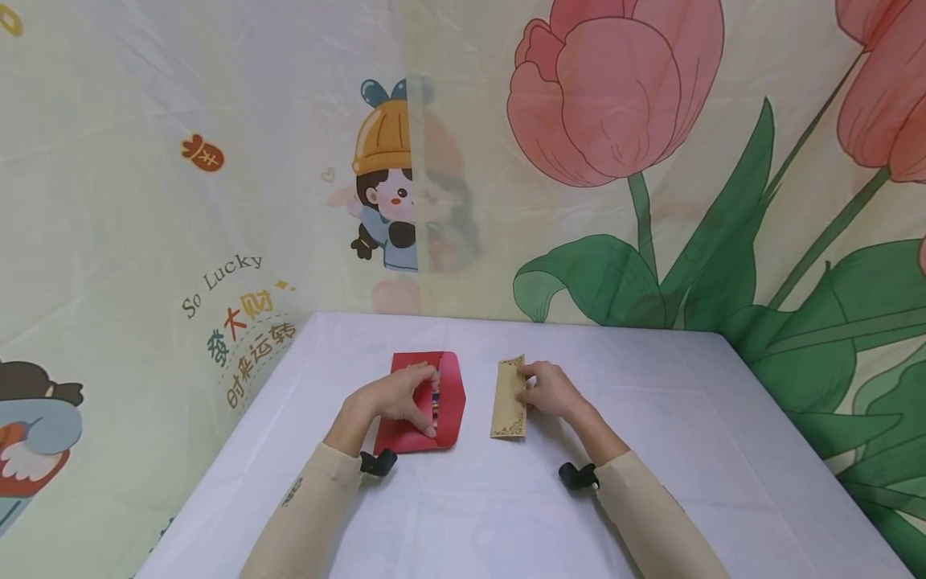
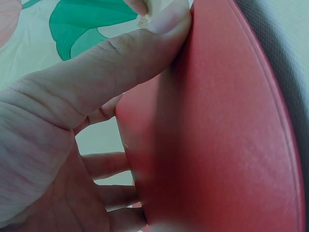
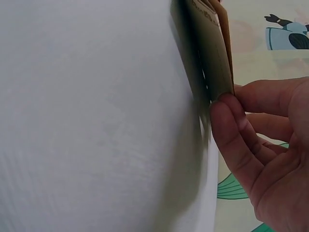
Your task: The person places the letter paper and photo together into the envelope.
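Note:
A red envelope (image 1: 412, 433) lies on the left of the table, its flap (image 1: 452, 398) turned out to the right. My left hand (image 1: 399, 394) grips it at the mouth, thumb at the near end and fingers at the far end. Something multicoloured shows in the gap of the mouth; its kind cannot be made out. In the left wrist view the thumb (image 2: 130, 53) presses the red envelope's edge. To the right of the envelope, my right hand (image 1: 555, 392) pinches a folded tan card (image 1: 509, 402) with a patterned border by its right edge. The right wrist view shows the card's (image 3: 210, 48) folded layers held upright.
The white-covered table (image 1: 463, 515) has its back edge against a printed curtain (image 1: 463, 289) with tulips and cartoon figures. Black wrist cameras (image 1: 576, 476) sit at both sleeve cuffs. Bare tablecloth separates the envelope from the card.

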Motion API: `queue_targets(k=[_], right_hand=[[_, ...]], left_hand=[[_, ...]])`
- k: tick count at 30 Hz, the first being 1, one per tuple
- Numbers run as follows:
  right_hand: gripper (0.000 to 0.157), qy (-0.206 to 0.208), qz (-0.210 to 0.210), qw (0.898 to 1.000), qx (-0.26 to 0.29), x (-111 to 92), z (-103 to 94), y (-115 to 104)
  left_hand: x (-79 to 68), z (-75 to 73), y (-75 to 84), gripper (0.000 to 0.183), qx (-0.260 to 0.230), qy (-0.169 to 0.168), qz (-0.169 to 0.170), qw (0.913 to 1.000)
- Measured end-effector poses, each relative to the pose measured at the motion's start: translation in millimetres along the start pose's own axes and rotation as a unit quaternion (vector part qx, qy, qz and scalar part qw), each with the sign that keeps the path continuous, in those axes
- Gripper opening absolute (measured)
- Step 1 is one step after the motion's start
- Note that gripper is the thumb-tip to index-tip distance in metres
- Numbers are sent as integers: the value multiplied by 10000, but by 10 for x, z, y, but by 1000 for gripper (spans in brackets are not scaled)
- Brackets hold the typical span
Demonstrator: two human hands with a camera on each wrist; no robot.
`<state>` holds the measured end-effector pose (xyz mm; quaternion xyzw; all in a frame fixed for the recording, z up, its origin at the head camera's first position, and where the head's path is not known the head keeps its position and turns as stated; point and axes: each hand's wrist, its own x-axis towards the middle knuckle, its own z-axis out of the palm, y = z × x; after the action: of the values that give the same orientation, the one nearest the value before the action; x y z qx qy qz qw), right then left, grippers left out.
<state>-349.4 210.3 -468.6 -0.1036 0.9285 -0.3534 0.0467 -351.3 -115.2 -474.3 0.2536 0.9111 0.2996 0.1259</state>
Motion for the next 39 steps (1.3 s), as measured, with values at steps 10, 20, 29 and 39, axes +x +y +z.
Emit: queue_targets(k=[10,20,29,39], right_hand=[[60,-61,-51,9998,-180,26,-4,-4],[67,-96,-217,9983,540,57,3,-33],[67,66,-151,9974,704,72,37,-127],[67,-118,-276,9924,1196,83,100,-251]], left_hand=[[6,-3,-4,69,18,-8,-21,10000],[13,1,-11,70,20,14,-5,10000],[17,6,-17,70,36,16,10,10000],[29,14,-25,69,75,41,-29,10000]])
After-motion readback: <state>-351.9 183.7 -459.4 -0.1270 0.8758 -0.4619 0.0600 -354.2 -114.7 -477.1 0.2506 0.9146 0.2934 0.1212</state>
